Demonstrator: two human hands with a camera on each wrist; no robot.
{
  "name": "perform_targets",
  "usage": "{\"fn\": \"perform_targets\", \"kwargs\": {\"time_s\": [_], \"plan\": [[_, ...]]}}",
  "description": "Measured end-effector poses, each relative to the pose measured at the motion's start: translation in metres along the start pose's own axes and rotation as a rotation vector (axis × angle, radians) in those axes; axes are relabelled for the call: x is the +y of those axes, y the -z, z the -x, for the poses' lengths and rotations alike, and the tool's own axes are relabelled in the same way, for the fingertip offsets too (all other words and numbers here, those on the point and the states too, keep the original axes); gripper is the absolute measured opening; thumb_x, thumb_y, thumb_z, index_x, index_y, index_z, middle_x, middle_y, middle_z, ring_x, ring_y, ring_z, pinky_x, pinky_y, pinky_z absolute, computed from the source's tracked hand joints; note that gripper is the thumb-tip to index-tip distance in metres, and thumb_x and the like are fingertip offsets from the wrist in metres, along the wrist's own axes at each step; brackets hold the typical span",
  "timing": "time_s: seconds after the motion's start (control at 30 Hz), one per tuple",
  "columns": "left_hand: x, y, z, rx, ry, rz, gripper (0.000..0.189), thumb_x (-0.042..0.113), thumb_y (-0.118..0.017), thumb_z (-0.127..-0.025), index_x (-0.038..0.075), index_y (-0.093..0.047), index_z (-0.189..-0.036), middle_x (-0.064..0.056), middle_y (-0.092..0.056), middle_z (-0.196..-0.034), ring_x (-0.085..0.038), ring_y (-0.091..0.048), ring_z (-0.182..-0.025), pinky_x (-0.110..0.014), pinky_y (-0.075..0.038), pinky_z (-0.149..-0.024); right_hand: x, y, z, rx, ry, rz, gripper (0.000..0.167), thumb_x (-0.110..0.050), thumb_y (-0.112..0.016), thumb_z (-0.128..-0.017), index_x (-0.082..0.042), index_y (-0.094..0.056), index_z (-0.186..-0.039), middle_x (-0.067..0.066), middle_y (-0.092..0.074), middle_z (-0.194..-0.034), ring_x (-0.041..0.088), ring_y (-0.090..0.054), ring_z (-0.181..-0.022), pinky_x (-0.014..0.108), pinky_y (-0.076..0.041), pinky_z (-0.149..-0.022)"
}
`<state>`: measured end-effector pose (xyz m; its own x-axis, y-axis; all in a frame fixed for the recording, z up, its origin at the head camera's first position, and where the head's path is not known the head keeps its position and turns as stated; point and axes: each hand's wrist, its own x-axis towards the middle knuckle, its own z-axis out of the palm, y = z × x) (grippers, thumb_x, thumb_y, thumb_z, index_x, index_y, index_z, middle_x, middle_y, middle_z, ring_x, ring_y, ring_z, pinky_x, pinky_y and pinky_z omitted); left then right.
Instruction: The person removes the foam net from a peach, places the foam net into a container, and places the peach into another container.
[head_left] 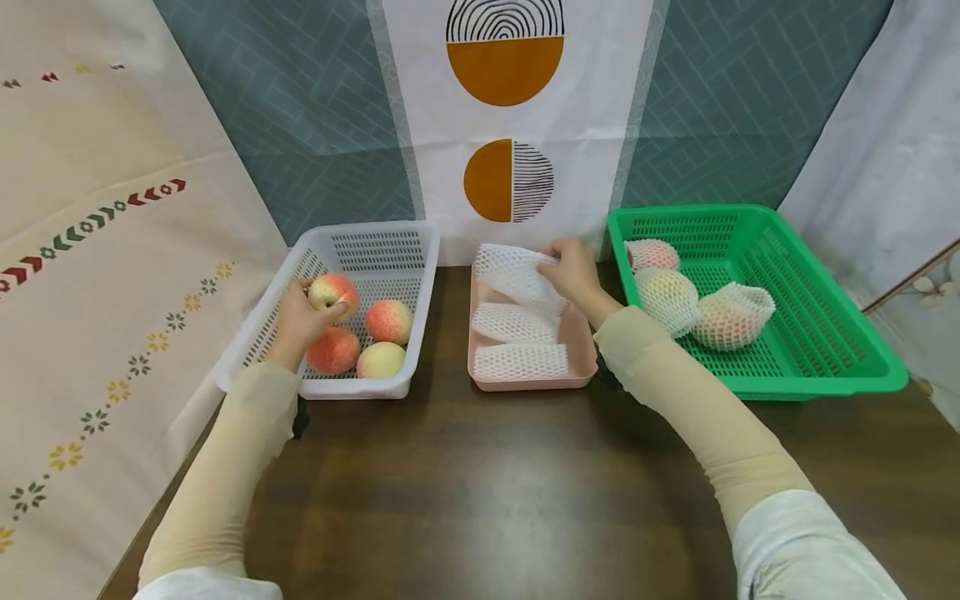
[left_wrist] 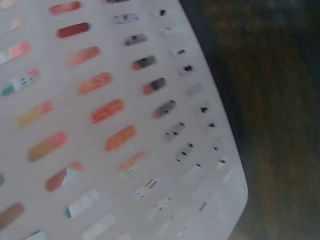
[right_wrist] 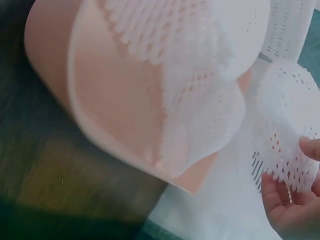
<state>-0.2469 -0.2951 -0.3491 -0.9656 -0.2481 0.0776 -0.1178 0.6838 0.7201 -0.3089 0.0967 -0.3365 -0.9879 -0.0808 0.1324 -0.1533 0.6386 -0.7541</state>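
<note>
My left hand (head_left: 296, 323) grips a peach (head_left: 333, 293) at the left side of the white basket (head_left: 424, 275). Below it in the basket lie a redder peach (head_left: 333, 350), a pink one (head_left: 389, 322) and a pale yellow one (head_left: 382, 360). My right hand (head_left: 576, 271) pinches the end of a white foam net sleeve (head_left: 510, 265) over the far part of the pink tray (head_left: 525, 385). In the right wrist view, fingers and thumb hold the edge of that foam net (right_wrist: 287, 135). Two more flat foam nets (head_left: 517, 323) lie in the tray.
A green basket (head_left: 810, 333) stands at the right with several peaches in foam nets (head_left: 731, 317) at its left side. The dark wooden table (head_left: 480, 483) stretches in front. Cloth hangings (head_left: 322, 100) rise behind the containers and at both sides.
</note>
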Motion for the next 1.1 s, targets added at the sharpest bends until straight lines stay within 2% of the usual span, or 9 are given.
{"fn": "perform_targets", "kwargs": {"time_s": [0.2,0.33,0.4,0.5,0.6,0.8,0.93,1.1], "plan": [[-0.003,-0.009,0.001,-0.056,-0.025,-0.059,0.071,0.023,-0.064,-0.089,-0.011,-0.027,-0.139,-0.032,-0.043,-0.13,-0.038,-0.048,-0.108,-0.046,-0.045,-0.088,0.009,-0.004,-0.002,-0.016,-0.043,0.062,0.023,-0.014,-0.061,-0.091,0.002,-0.065,-0.107,0.019,-0.064,-0.114,0.034,-0.058,-0.102,0.045,-0.049,-0.089],[0.002,-0.009,0.001,-0.098,-0.004,-0.066,0.07,0.028,-0.061,-0.092,-0.011,-0.027,-0.138,-0.031,-0.044,-0.127,-0.035,-0.047,-0.104,-0.044,-0.045,-0.085,0.011,-0.005,-0.002,-0.057,-0.073,0.084,0.03,-0.014,-0.061,-0.091,0.0,-0.062,-0.118,0.018,-0.062,-0.12,0.033,-0.057,-0.107,0.045,-0.048,-0.093],[0.003,-0.009,0.001,-0.126,0.012,-0.071,0.069,0.03,-0.059,-0.093,-0.012,-0.027,-0.137,-0.03,-0.044,-0.124,-0.035,-0.046,-0.103,-0.043,-0.044,-0.085,0.012,-0.007,-0.001,-0.087,-0.093,0.09,0.03,-0.014,-0.061,-0.092,0.0,-0.062,-0.119,0.017,-0.062,-0.119,0.031,-0.057,-0.102,0.043,-0.049,-0.091],[0.003,-0.011,0.001,-0.162,0.037,-0.079,0.07,0.034,-0.056,-0.094,-0.013,-0.027,-0.137,-0.028,-0.044,-0.121,-0.033,-0.045,-0.102,-0.041,-0.043,-0.084,0.013,-0.012,0.001,-0.135,-0.117,0.086,0.022,-0.012,-0.062,-0.091,0.0,-0.065,-0.109,0.015,-0.062,-0.104,0.027,-0.053,-0.091,0.038,-0.049,-0.083],[0.001,-0.012,0.001,-0.186,0.07,-0.099,0.07,0.037,-0.052,-0.095,-0.014,-0.026,-0.136,-0.026,-0.043,-0.117,-0.032,-0.043,-0.1,-0.04,-0.042,-0.083,0.013,-0.016,0.003,-0.173,-0.117,0.073,0.019,-0.01,-0.064,-0.089,0.001,-0.065,-0.105,0.014,-0.062,-0.099,0.027,-0.052,-0.088,0.037,-0.049,-0.081],[0.0,-0.009,0.001,-0.263,0.094,-0.222,0.064,0.04,-0.045,-0.097,-0.018,-0.038,-0.122,-0.026,-0.045,-0.106,-0.033,-0.043,-0.092,-0.043,-0.042,-0.08,0.012,-0.013,0.001,-0.222,-0.128,0.045,0.041,-0.01,-0.069,-0.085,0.0,-0.058,-0.123,0.017,-0.057,-0.127,0.031,-0.053,-0.108,0.044,-0.047,-0.097],[0.001,-0.006,0.0,-0.305,0.117,-0.252,0.064,0.042,-0.043,-0.097,-0.018,-0.041,-0.12,-0.03,-0.047,-0.111,-0.035,-0.045,-0.093,-0.046,-0.043,-0.083,0.009,-0.01,-0.001,-0.244,-0.095,0.029,0.055,-0.017,-0.071,-0.085,-0.003,-0.052,-0.134,0.016,-0.053,-0.135,0.032,-0.051,-0.117,0.046,-0.044,-0.101],[0.004,-0.002,-0.004,-0.336,0.153,-0.245,0.074,0.044,-0.039,-0.098,-0.021,-0.03,-0.133,-0.038,-0.038,-0.132,-0.043,-0.042,-0.115,-0.052,-0.037,-0.101,0.002,-0.004,-0.004,-0.226,-0.092,0.053,0.057,-0.03,-0.064,-0.09,-0.001,-0.049,-0.136,0.019,-0.053,-0.134,0.034,-0.051,-0.12,0.047,-0.044,-0.101]]}}
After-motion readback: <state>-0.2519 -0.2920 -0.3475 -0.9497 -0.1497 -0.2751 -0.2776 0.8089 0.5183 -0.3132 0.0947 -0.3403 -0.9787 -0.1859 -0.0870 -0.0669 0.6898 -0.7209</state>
